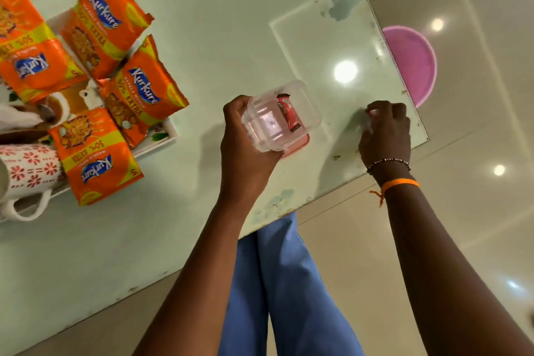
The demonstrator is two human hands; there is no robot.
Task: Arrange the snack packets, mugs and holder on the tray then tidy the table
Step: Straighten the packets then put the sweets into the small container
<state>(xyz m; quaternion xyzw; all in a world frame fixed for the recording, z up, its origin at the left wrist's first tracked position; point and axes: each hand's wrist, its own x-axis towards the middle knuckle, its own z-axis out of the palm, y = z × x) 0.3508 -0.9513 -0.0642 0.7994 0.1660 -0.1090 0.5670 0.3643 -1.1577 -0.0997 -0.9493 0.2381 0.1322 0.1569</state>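
Right hand [385, 124]: closed on a pale scrap at the tabletop's [231, 23] near-right corner.
Left hand [245, 136]: clear container [281, 115] gripped, tilted.
Tip: container is best brought close, scrap dropped inside.

the kurkure packets [109, 23] are orange with yellow bands and blue-and-white logos. the mug [29, 173] is white with a red flower pattern. the container [281, 115] is clear, with a pink lid [297, 146] and a red wrapper [289, 113] inside. the table [231, 37] is pale green; the stool [413, 63] is pink.
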